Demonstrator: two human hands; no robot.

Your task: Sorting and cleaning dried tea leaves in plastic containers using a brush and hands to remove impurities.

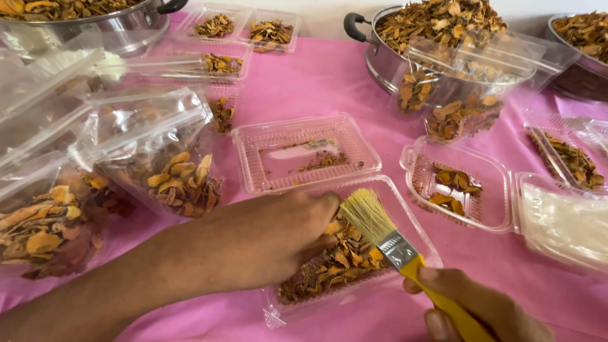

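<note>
My left hand [269, 237] reaches into a clear plastic tray [405, 218] near the front edge and closes over the dried orange-brown slices [345, 259] that fill it. My right hand [484, 310] grips the yellow handle of a paintbrush [396, 244], whose pale bristles point up over the tray beside my left fingers. Just behind lies a second clear tray [250, 155] holding only crumbs.
A pink cloth [316, 82] covers the table. Clear bags of dried slices [183, 180] crowd the left. Steel pots of slices stand at back left [120, 28] and back right [380, 60]. More plastic trays [500, 202] lie at right and back.
</note>
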